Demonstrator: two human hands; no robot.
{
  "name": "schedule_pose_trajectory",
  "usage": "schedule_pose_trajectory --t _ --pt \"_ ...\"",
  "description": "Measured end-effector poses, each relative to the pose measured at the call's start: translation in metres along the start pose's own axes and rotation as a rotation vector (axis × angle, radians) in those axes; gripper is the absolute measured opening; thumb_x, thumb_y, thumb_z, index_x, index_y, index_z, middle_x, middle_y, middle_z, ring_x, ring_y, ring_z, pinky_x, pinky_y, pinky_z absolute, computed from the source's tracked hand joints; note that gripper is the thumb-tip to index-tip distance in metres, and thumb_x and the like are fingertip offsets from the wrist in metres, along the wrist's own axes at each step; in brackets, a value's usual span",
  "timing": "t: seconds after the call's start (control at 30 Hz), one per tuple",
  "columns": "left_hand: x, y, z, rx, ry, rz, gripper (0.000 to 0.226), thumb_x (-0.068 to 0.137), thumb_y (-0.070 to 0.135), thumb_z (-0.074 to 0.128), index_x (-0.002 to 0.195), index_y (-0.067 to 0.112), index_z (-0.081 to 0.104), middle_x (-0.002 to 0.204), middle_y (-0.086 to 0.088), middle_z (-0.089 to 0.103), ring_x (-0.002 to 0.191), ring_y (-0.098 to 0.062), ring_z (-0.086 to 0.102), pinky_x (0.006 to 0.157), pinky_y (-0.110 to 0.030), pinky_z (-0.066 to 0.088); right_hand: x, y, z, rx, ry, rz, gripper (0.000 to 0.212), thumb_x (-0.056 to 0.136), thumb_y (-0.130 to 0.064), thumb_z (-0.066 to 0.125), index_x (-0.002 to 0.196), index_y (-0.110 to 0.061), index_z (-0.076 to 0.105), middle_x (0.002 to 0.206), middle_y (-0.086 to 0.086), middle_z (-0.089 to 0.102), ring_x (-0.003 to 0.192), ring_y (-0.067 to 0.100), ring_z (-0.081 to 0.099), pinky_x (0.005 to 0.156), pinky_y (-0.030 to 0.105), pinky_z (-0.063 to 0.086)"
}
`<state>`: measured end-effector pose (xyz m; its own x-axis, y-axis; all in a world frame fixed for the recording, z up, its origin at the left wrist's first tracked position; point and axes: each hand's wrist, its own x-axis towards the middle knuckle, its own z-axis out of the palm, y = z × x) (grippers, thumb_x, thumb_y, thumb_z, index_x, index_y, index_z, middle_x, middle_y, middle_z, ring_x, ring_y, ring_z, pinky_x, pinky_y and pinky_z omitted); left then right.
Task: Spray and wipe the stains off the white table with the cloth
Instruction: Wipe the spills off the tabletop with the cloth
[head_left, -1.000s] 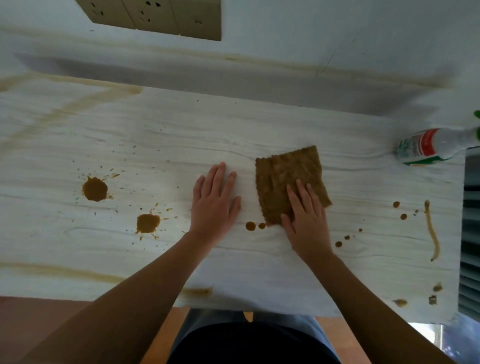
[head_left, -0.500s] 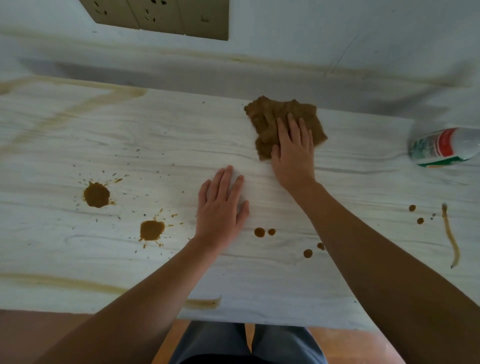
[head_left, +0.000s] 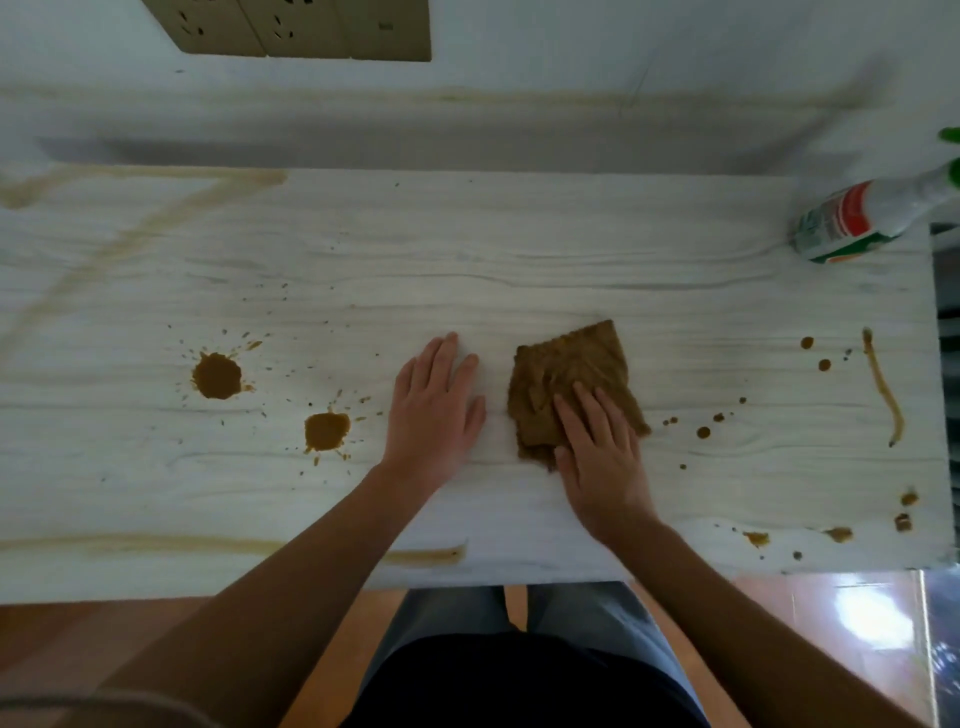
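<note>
A brown cloth (head_left: 566, 374) lies flat on the white wood-grain table (head_left: 519, 249), near the middle. My right hand (head_left: 602, 457) presses on the cloth's near half with the fingers spread. My left hand (head_left: 434, 410) rests flat on the bare table just left of the cloth, holding nothing. Two big brown stains (head_left: 217, 375) (head_left: 326, 431) sit to the left. Small brown drops (head_left: 703, 431) and a long brown streak (head_left: 883, 387) lie to the right. A spray bottle (head_left: 857, 221) lies on its side at the far right corner.
Faint brown smears run along the table's near edge (head_left: 208, 545) and across its far left corner (head_left: 130, 234). More small blobs (head_left: 839, 533) dot the near right corner. A wall with a socket panel (head_left: 311, 26) stands behind the table. An orange floor lies below.
My right hand has pulled the cloth from the table's far edge back toward me, over the two drops beside my left hand, which no longer show. My left hand stayed put.
</note>
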<state>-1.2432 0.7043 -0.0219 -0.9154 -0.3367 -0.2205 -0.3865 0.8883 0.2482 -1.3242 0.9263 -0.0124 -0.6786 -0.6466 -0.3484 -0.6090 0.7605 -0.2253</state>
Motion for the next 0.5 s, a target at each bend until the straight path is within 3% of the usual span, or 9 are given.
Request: schedule_pose_trajectory --t 0.13,0.3,0.5 --pt "-0.019 -0.001 -0.002 -0.015 0.032 -0.008 0.052 0.102 0.038 0.046 0.146 0.012 0.047 0.162 -0.017 0.032 0.151 -0.033 0.028 0.119 -0.048 0.031 0.055 0.002 -0.015 -0.029 0.049 -0.036 0.063 0.101 -0.031 0.047 0.159 -0.016 0.025 0.165 0.013 0.020 0.154 0.033 0.011 0.125 0.050 0.010" --pt "-0.032 -0.004 -0.009 -0.020 0.081 -0.058 0.052 0.103 0.038 0.044 0.148 0.013 0.041 0.163 -0.015 0.030 0.151 -0.032 0.027 0.120 -0.046 0.027 0.104 -0.031 -0.017 -0.012 0.084 0.031 0.061 0.103 -0.032 0.040 0.160 -0.020 0.022 0.167 0.013 0.014 0.155 0.034 0.006 0.125 0.050 0.004" --pt "-0.047 0.005 -0.006 -0.033 0.044 -0.065 0.054 0.103 0.037 0.046 0.150 0.013 0.039 0.161 -0.015 0.034 0.150 -0.032 0.031 0.118 -0.047 0.032 0.041 -0.046 0.012 -0.026 0.056 -0.090 0.064 0.099 -0.029 0.043 0.159 -0.020 0.021 0.167 0.010 0.014 0.155 0.030 0.006 0.126 0.048 0.007"
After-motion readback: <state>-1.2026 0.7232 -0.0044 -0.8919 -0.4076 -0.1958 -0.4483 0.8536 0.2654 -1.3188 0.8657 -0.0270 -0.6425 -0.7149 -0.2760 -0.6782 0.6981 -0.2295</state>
